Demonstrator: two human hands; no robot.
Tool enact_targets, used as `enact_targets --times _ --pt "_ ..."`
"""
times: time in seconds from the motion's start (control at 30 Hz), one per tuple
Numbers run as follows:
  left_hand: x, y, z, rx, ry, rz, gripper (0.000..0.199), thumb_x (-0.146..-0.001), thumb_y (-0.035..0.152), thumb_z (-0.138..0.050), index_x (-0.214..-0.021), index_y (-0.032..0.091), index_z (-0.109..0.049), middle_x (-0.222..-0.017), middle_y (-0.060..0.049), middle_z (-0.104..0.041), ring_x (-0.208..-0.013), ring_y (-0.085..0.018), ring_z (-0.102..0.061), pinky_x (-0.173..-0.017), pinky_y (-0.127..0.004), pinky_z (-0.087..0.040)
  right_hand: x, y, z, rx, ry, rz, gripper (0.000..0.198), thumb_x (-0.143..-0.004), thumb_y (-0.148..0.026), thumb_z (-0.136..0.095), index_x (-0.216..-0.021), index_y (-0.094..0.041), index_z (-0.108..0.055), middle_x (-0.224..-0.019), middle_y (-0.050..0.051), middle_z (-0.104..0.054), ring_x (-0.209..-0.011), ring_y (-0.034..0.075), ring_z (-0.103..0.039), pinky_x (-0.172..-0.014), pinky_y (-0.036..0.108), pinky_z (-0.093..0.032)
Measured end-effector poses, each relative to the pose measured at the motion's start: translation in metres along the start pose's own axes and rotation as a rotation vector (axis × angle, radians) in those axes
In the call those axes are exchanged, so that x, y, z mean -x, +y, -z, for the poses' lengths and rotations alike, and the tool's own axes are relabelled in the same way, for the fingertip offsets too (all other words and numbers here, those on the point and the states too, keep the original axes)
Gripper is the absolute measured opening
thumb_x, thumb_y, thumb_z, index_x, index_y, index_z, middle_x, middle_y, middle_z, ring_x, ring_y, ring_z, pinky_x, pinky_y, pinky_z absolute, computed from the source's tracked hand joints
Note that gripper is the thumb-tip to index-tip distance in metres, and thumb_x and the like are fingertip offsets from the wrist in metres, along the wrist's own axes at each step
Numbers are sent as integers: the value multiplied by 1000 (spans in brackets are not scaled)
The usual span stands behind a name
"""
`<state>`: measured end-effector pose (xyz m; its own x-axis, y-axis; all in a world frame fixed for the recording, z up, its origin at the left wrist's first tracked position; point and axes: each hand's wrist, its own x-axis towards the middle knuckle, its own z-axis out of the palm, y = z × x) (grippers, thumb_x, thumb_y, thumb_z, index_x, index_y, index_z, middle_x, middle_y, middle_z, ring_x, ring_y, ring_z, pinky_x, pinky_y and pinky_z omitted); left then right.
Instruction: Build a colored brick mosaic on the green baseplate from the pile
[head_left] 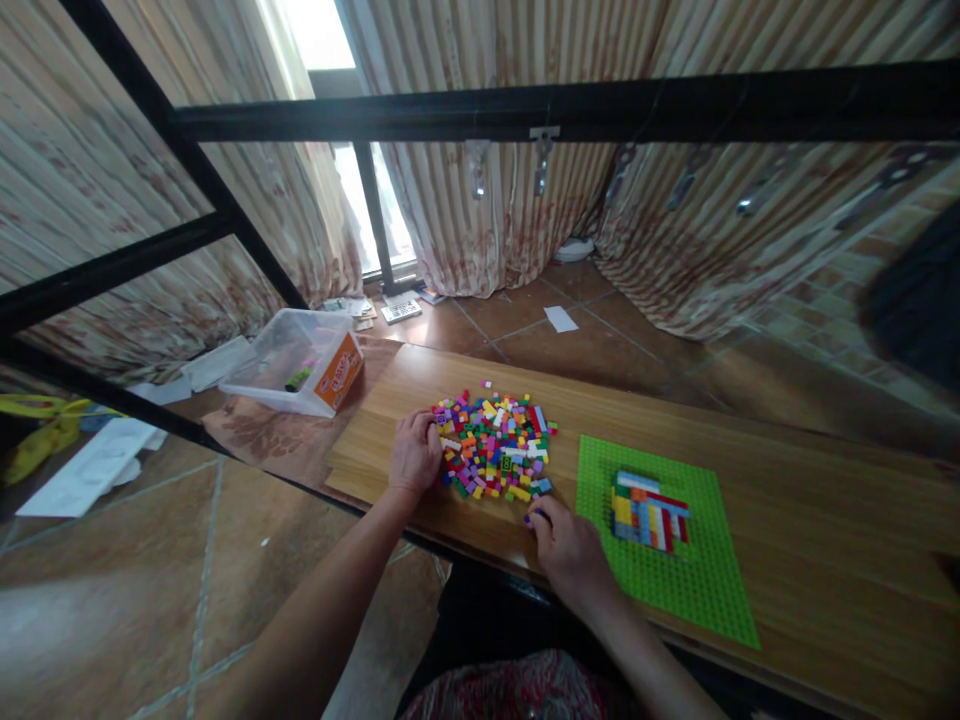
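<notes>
A pile of small multicoloured toy building bricks [491, 440] is spread on the wooden board. My left hand [415, 455] rests at the pile's left edge, its fingers curled in against the bricks; whatever lies under the fingertips is hidden. Just off the pile's near right corner, my right hand [571, 548] pinches a small dark blue or purple brick [534, 516] between thumb and fingers. To the right of that hand lies a green studded baseplate [697, 590]. On it sits a built block of bricks [649, 512] in red, white, blue, yellow and orange.
The long wooden board [825, 560] carries the bricks and baseplate. A clear plastic box [296, 355] with an orange label stands beyond its left end. A black metal rail [480, 118] crosses ahead of me, before curtains [465, 220]. Papers [561, 319] lie on the tiled floor.
</notes>
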<state>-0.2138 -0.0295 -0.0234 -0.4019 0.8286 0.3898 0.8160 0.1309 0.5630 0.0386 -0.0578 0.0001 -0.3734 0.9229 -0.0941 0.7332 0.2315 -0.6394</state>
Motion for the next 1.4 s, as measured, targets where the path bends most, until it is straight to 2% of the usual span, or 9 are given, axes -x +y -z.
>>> enact_targets --times 0.13,0.27,0.43,0.57,0.77,0.83,1.1,1.27,1.4 --pt "1 0 0 12 -2 1 22 -85 20 -41 -89 20 -62 -102 -8 -64 -102 -23 -55 -96 -41 -44 -4 -2 -5 105 -10 -1 23 -88 -20 -38 -77 -20 -58 -67 3 -65 -63 18 -59 -56 28 -29" --pt "0 0 0 36 14 3 21 -85 21 -42 -88 20 -62 -99 -8 -65 -99 -23 -56 -95 -41 -45 -3 -1 -5 14 17 -1 24 -88 -21 -37 -76 -20 -58 -68 3 -64 -65 18 -60 -58 28 -32" --pt "1 4 12 73 115 12 25 -87 24 -41 -101 18 -61 -108 -9 -62 -106 -22 -55 -96 -41 -44 1 4 8 -467 2 -38 28 -90 -39 -39 -94 -20 -59 -67 0 -60 -55 15 -56 -56 26 -40" --pt "27 39 35 200 219 36 29 -88 32 -47 -110 17 -57 -113 -10 -60 -111 -23 -53 -98 -40 -42 9 -7 26 -796 15 -103 33 -88 -50 -46 -100 -20 -54 -73 -1 -62 -50 11 -53 -52 25 -43" --pt "92 137 57 727 -382 262 25 -91 41 -46 -87 19 -56 -76 1 -59 -70 -12 -57 -65 -23 -46 32 -39 38 -1000 37 -139 34 -84 -53 -54 -84 -19 -55 -63 -3 -57 -48 9 -49 -47 21 -39" --pt "102 156 57 817 -470 302 25 -91 42 -46 -81 19 -53 -67 3 -57 -61 -10 -54 -58 -21 -44 39 -45 38 -1036 43 -166 35 -82 -54 -58 -81 -19 -55 -57 -5 -52 -45 8 -46 -44 19 -36" --pt "103 169 53 968 -506 356 35 -91 44 -44 -66 20 -43 -50 6 -48 -46 -8 -47 -50 -20 -39 48 -46 42 -1305 -22 -174 32 -84 -47 -60 -75 -18 -53 -52 -6 -51 -38 3 -37 -39 17 -26" --pt "104 168 49 1058 -483 648 38 -82 55 -52 -70 19 -48 -53 6 -47 -46 -8 -41 -47 -20 -36 43 -44 47 -1524 -86 -237 24 -84 -42 -62 -80 -18 -55 -54 -6 -53 -41 4 -39 -42 18 -31" --pt "102 167 51 1051 -507 639 39 -81 55 -55 -67 19 -47 -53 6 -42 -47 -8 -36 -46 -20 -30 41 -36 51 -1639 -103 -286 22 -82 -41 -62 -87 -20 -56 -58 -5 -53 -45 7 -41 -42 19 -31"
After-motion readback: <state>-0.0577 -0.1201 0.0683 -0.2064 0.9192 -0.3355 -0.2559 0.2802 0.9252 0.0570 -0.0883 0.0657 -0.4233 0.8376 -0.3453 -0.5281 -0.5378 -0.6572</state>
